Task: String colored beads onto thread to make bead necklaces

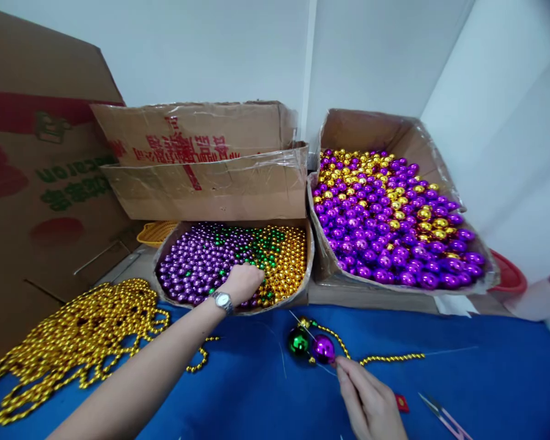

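Note:
My left hand (244, 283), with a silver watch (222, 301) at the wrist, reaches into a low cardboard box of small purple, green and gold beads (197, 263). Its fingers are curled down at the beads near the front; what they hold is hidden. My right hand (369, 391) pinches the lower right edge of a shiny purple ball (323, 349) above the blue cloth. Beside that ball sit a green ball (297, 341) and small gold beads, joined by thin clear line. A gold bead chain (392, 358) trails right from them across the cloth.
A larger box (334, 256) of purple and gold balls stands at the back right. A heap of gold bead chains (96, 324) lies left. Pink-handled thread snips (442, 415) rest front right on the blue cloth (499, 379). A tall carton (36, 244) borders the left side.

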Demonstrator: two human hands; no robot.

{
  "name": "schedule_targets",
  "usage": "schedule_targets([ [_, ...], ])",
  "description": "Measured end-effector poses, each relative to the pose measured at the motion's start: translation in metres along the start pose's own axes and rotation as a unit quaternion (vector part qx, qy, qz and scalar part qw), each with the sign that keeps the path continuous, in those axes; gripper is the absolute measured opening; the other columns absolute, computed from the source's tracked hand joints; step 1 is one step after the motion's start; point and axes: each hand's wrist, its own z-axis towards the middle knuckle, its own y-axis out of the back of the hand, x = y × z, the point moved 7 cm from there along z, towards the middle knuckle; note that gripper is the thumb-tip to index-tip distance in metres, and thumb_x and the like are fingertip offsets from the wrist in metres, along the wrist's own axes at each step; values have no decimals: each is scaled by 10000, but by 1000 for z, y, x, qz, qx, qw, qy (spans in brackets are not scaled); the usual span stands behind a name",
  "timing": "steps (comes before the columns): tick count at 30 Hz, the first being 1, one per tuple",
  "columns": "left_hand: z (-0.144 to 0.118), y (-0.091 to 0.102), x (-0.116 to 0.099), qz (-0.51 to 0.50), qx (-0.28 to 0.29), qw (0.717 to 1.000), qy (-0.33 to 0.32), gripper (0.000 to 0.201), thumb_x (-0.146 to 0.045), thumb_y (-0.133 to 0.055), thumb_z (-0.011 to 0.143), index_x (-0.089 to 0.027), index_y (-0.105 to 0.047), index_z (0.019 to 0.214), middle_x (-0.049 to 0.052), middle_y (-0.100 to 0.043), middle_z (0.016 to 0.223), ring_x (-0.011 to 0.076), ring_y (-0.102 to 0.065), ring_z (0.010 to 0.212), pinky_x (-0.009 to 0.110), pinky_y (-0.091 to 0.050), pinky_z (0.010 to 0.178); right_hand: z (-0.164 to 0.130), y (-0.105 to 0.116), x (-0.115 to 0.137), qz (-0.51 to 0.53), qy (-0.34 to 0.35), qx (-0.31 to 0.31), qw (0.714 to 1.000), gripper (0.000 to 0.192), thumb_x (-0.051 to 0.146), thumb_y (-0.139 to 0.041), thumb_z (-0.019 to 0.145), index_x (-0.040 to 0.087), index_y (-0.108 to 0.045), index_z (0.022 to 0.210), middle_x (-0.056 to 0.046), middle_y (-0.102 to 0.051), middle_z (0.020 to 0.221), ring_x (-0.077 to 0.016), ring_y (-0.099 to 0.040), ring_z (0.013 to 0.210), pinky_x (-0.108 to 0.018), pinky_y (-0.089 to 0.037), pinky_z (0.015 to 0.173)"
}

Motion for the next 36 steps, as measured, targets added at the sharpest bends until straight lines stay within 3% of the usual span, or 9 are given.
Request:
schedule_targets([
  [8,-7,-11,5,11,8,1000,-6,256,-8,-420,784,-119,-587,943,174,-634,913,249,-629,783,351,-471,692,4,1,4,21,-16,7,1000,240,241,-420,940,178,-638,1019,-84,-710,851,-187,-704,768,-216,-572,674],
  [14,-4,-18,13,-45,13,999,10,274,12,-463,736,-116,-587,943,152,-654,786,253,-636,803,352,-469,742,6,-2,7,18,-13,5,1000,242,242,-411,940,184,-634,1012,-84,-709,831,-187,-700,743,-224,-572,663],
  [21,-15,18,0,-201,-75,976,29,247,-163,-423,874,-121,-546,1085,155,-643,1037,234,-625,942,360,-481,818,6,-2,8,10,-21,6,1000,236,217,-405,940,177,-620,1028,-79,-705,835,-181,-697,758,-225,-566,667],
  [23,-26,26,-11,-368,-81,926,30,277,-250,-403,917,-142,-515,1146,126,-635,1089,193,-633,942,312,-500,805,9,-1,10,14,-23,3,1000,234,208,-409,938,172,-616,1041,-88,-709,870,-184,-696,778,-232,-564,680],
  [24,-32,26,-16,-490,-72,868,37,277,-282,-432,915,-146,-525,1139,115,-643,1073,180,-641,921,294,-509,790,10,0,11,16,-24,0,1000,233,204,-410,936,170,-614,1044,-91,-710,883,-185,-695,781,-235,-562,681],
  [27,-48,14,-37,-792,-23,606,70,249,-279,-611,834,-137,-599,1038,89,-671,962,164,-654,849,283,-518,781,14,1,15,19,-19,-10,1000,232,187,-415,929,167,-612,1049,-93,-713,909,-186,-694,789,-245,-560,689],
  [29,-56,8,-49,-849,-3,522,83,215,-239,-668,796,-137,-631,982,68,-677,897,152,-654,821,272,-519,781,16,2,18,13,-9,-18,1000,232,178,-419,923,164,-614,1048,-86,-715,906,-184,-695,782,-251,-560,696],
  [31,-62,4,-56,-862,7,499,88,188,-214,-675,793,-136,-643,962,61,-678,867,143,-655,796,262,-521,768,17,2,19,7,-1,-21,1000,234,171,-422,920,160,-616,1049,-81,-715,903,-183,-695,779,-254,-560,699],
  [36,-68,1,-60,-854,6,510,97,202,-201,-688,782,-126,-662,967,64,-679,856,136,-653,756,251,-518,739,16,4,18,-6,2,-25,1000,233,175,-422,922,160,-621,1043,-79,-713,903,-184,-694,783,-253,-560,702],
])
